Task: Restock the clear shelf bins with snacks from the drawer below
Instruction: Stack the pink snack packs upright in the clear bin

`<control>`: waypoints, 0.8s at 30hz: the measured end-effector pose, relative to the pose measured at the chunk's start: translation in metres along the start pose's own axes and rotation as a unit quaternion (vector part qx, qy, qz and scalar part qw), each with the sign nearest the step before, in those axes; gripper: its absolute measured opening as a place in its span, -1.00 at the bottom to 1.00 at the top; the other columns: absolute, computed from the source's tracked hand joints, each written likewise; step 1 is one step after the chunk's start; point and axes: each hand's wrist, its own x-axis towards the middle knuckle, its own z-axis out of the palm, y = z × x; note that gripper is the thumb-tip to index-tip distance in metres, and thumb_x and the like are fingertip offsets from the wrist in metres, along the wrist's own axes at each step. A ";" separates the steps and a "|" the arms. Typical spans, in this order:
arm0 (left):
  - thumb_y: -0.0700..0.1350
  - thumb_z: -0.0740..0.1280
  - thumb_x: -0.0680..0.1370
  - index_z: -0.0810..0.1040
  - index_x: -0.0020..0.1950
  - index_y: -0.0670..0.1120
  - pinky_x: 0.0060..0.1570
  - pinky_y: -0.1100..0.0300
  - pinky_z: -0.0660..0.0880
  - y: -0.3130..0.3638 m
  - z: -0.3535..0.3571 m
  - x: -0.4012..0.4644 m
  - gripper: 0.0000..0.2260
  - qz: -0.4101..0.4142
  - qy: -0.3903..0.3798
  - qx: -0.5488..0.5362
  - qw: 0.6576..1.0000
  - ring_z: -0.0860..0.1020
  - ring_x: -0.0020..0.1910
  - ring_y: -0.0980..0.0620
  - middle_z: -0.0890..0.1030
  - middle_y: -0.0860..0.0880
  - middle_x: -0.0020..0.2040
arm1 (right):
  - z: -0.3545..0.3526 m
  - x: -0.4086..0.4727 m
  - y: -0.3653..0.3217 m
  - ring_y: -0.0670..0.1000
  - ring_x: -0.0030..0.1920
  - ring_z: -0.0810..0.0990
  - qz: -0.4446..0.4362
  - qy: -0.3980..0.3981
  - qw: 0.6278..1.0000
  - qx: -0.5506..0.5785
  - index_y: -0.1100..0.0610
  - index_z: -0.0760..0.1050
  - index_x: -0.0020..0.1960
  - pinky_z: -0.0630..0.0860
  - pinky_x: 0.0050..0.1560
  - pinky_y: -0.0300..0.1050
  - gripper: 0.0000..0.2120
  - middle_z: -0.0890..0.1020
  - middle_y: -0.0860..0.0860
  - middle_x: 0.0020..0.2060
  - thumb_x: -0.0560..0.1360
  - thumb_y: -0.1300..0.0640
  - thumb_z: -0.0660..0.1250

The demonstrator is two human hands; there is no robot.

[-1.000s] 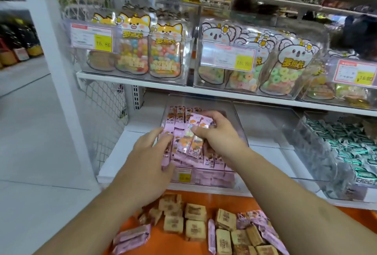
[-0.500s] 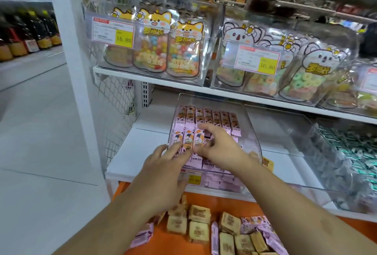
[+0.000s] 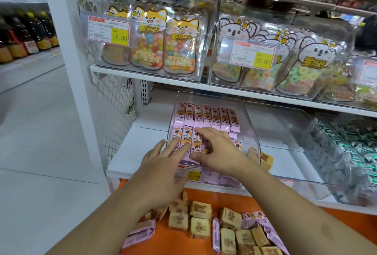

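Observation:
A clear shelf bin (image 3: 252, 130) on the lower white shelf holds rows of pink snack bars (image 3: 207, 116). My right hand (image 3: 218, 149) lies inside the bin on the front row, fingers spread and thumb pressed against the bars' near ends. My left hand (image 3: 161, 164) reaches over the bin's front left corner, straight fingers touching the orange-and-pink bars (image 3: 186, 139). Below, the orange drawer (image 3: 181, 240) holds loose tan square snacks (image 3: 201, 227) and pink bars (image 3: 140, 233).
To the right stand an almost bare clear bin (image 3: 285, 132) and a bin of green-and-silver sweets (image 3: 350, 152). The shelf above carries bins of candy pouches (image 3: 163, 48) with price tags. A white post (image 3: 67, 54) and wire mesh bound the left side.
The handful of bars my right hand carried a second ago now lies flat in the bin's front row. Both hands have spread over that row. The view has moved closer.

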 end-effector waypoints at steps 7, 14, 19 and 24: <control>0.18 0.27 0.64 -0.26 0.65 0.28 0.61 -0.15 -0.10 0.006 -0.004 -0.005 -0.20 -0.018 -0.005 -0.001 1.000 -0.26 0.66 -0.04 -0.29 0.24 0.66 | -0.003 -0.011 -0.004 -0.02 0.48 0.22 0.014 0.002 1.000 0.020 -0.15 0.10 0.67 0.30 0.49 0.05 -0.12 0.37 -0.17 0.50 0.50 -0.28 0.46; 0.25 0.21 0.65 -0.17 0.64 0.36 0.60 -0.14 -0.09 0.033 -0.013 -0.030 -0.31 0.025 0.021 0.014 0.999 -0.27 0.65 0.01 -0.24 0.25 0.66 | -0.017 -0.060 0.003 -0.08 0.55 0.22 -0.016 0.040 0.998 0.043 -0.25 0.14 0.64 0.23 0.56 0.03 -0.17 0.32 -0.23 0.55 0.50 -0.25 0.48; 0.28 0.19 0.65 0.02 0.64 0.33 0.60 -0.06 -0.04 0.056 -0.001 -0.047 -0.39 0.079 0.009 -0.019 0.997 -0.17 0.64 0.10 -0.08 0.26 0.67 | -0.023 -0.123 0.028 -0.27 0.34 0.40 -0.042 0.037 0.994 0.099 -0.22 0.38 0.53 0.28 0.30 -0.38 -0.37 0.48 -0.30 0.34 0.52 -0.07 0.52; 0.17 0.27 0.66 0.26 0.62 0.20 0.39 0.37 0.01 0.083 0.059 -0.046 -0.48 0.109 -0.069 -0.074 0.989 0.11 0.58 0.20 0.17 0.24 0.61 | 0.001 -0.165 0.096 -0.17 0.08 0.60 0.068 -0.024 0.991 0.116 -0.16 0.56 0.32 0.47 0.02 -0.29 -0.62 0.62 -0.23 0.11 0.53 -0.06 0.51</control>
